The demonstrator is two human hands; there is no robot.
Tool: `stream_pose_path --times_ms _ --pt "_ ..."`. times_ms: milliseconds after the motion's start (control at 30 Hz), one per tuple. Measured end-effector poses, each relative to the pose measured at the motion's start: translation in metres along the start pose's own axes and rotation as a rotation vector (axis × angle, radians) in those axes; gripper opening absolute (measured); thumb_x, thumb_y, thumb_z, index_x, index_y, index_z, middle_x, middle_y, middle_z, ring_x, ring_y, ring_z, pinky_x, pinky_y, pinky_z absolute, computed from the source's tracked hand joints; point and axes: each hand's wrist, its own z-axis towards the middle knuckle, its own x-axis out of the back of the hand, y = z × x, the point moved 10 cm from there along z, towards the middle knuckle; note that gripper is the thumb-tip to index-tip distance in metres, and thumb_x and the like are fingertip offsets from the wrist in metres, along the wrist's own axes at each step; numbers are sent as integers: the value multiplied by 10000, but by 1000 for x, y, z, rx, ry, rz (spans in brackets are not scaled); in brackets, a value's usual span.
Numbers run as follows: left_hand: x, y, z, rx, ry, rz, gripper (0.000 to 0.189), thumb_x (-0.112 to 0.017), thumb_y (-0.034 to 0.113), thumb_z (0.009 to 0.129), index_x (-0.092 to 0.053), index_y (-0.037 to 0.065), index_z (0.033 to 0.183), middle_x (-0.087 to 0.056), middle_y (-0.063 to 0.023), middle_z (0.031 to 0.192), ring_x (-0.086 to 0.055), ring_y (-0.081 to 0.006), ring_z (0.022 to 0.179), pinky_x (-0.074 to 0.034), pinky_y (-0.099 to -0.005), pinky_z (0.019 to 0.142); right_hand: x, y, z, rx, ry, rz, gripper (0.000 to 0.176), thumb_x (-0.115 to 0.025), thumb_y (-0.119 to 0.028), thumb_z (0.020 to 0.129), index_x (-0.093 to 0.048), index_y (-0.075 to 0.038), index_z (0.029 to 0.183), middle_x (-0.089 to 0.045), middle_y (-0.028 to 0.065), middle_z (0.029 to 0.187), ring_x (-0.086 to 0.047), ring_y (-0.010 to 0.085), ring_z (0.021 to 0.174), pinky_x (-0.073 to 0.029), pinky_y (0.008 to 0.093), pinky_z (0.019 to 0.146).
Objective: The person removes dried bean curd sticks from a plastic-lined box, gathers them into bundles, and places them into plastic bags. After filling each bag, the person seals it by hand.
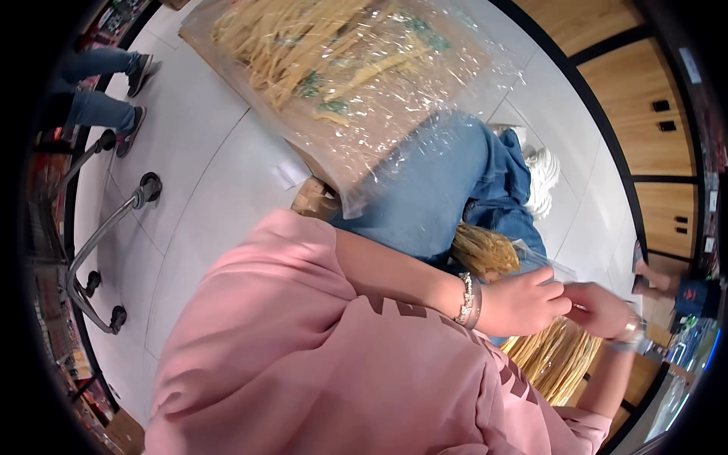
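My left hand point(523, 305), with a bracelet at the wrist, reaches across my lap with its fingers curled closed. My right hand point(603, 311), with a watch at the wrist, meets it fingertip to fingertip, also closed. Between and under them is a clear plastic bag point(547, 262), its loose edge showing past my left fingers. Long dried yellow sticks, like bean curd sticks point(553, 360), lie below the hands. A rounded yellow bunch point(487, 252) shows above my left wrist, against my jeans. What exactly the fingertips pinch is partly hidden.
An open carton lined with clear plastic point(364, 144) holds more yellow strips ahead of my knee. A metal wheeled frame point(102, 239) stands on the tiled floor at left, near another person's legs point(102, 110). Wooden cabinets point(637, 114) line the right. My white shoe point(541, 182) is beyond my knee.
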Motion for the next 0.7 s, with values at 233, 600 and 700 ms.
stream_pose_path --times_ms 233,600,700 --pt "22 -8 -8 33 62 47 72 -568 206 663 -608 181 608 -466 39 811 -461 -144 805 -349 -276 735 77 -63 87 101 438 -196 508 -591 1 789 -446 -56 1271 -580 164 1027 -566 259 860 -475 349 757" --pt "-44 -13 -21 -28 12 -492 137 -587 223 663 -611 121 752 -603 -43 811 -597 -247 761 -449 -358 676 119 -167 302 335 1001 -885 528 -539 -150 797 -452 -182 1317 -417 152 1352 -423 326 1220 -378 477 974" --pt "-30 -17 -25 -48 167 -493 105 -597 227 645 -617 139 698 -610 -38 755 -609 -239 742 -451 -354 630 120 -175 309 370 894 -920 423 -557 -154 777 -562 -196 1198 -408 115 1372 -387 320 1254 -313 492 1029"
